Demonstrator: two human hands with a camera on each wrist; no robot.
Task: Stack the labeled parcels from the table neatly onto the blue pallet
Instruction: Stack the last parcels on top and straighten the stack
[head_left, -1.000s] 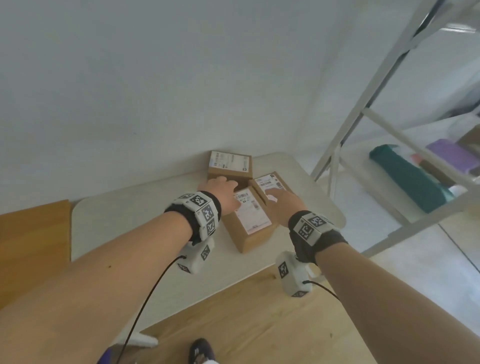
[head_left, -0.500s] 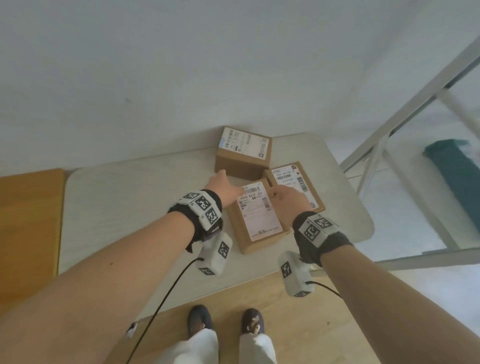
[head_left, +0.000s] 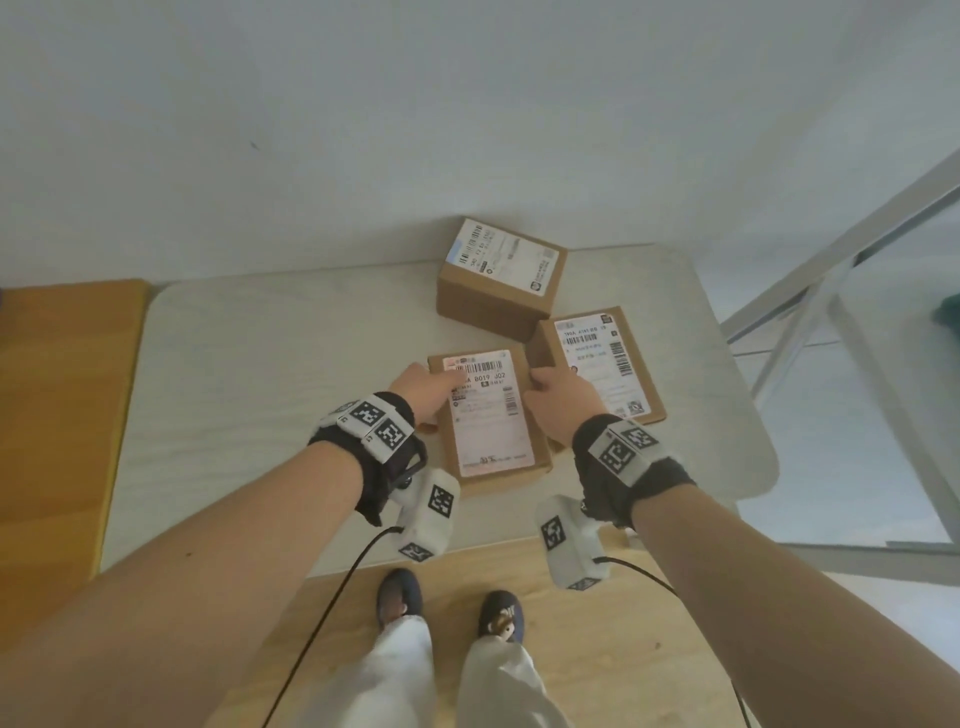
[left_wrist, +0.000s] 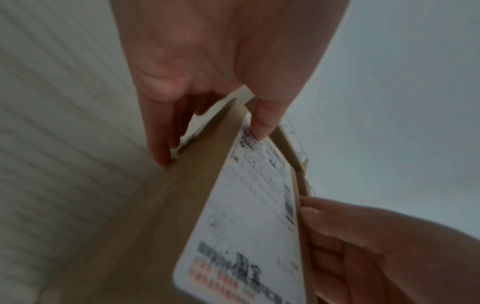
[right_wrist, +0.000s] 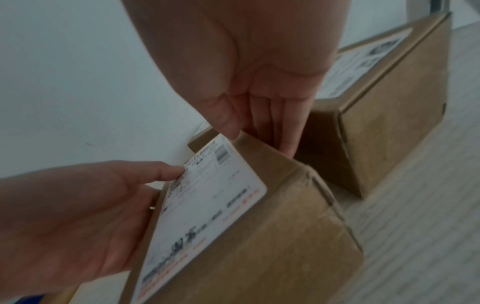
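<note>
I've got my left hand (head_left: 426, 391) and right hand (head_left: 558, 400) clamped on opposite long sides of the near parcel (head_left: 488, 415) by the tabletop's (head_left: 270, 374) front edge, looks stiff, light cardboard with slick label, so grip the side walls low.

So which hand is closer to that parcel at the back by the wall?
Right, narrowly. The right hand grips the near parcel on the side below the back parcel; the left hand holds the opposite side, further left.
</note>
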